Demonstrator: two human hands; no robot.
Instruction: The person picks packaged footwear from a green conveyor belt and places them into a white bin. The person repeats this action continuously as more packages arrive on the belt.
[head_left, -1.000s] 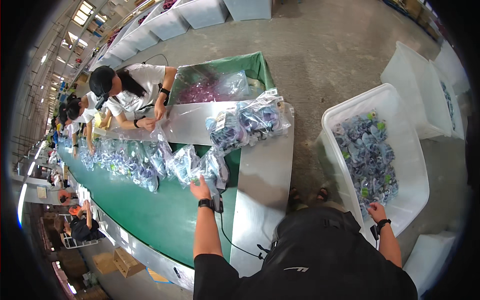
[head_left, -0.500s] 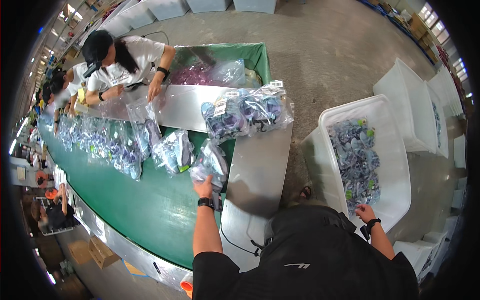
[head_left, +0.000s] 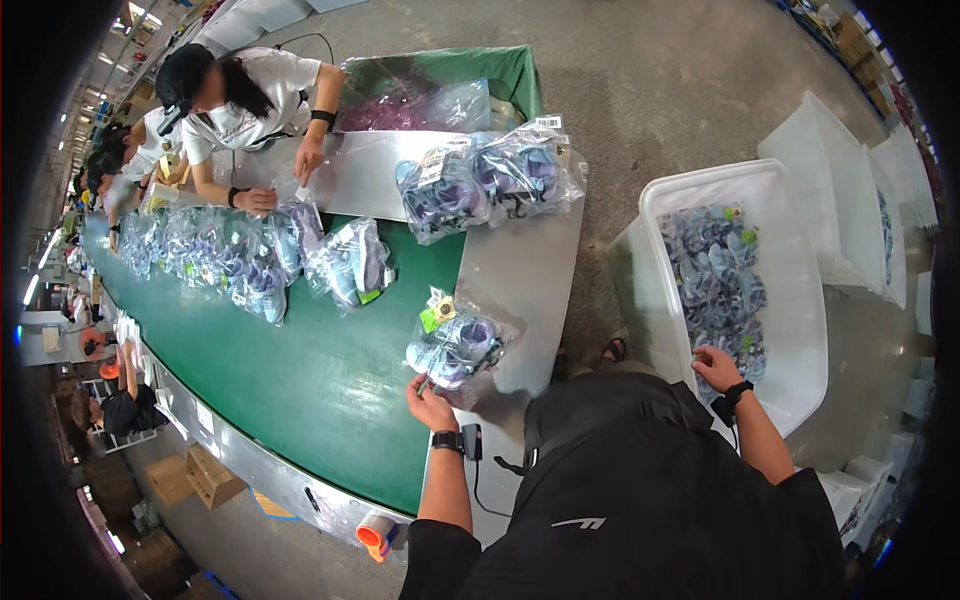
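My left hand [head_left: 430,402] grips the near edge of a clear plastic bag of purple items [head_left: 458,343]. The bag lies where the green conveyor belt [head_left: 300,390] meets the metal table [head_left: 520,270]. My right hand [head_left: 714,366] reaches into a white plastic bin [head_left: 800,300] on my right. Its fingers curl down onto the purple bagged items [head_left: 715,280] inside, and whether it has hold of one is hidden. Both wrists carry black bands.
A pile of filled bags [head_left: 485,180] sits on the table's far end, and several more bags [head_left: 250,255] lie along the belt. Across the belt a person in a white shirt [head_left: 250,90] handles bags. More white bins [head_left: 850,190] stand on the right.
The bag under my left hand has come off the belt toward me, onto the table's edge. My right hand stays in the bin. The person opposite keeps handling bags.
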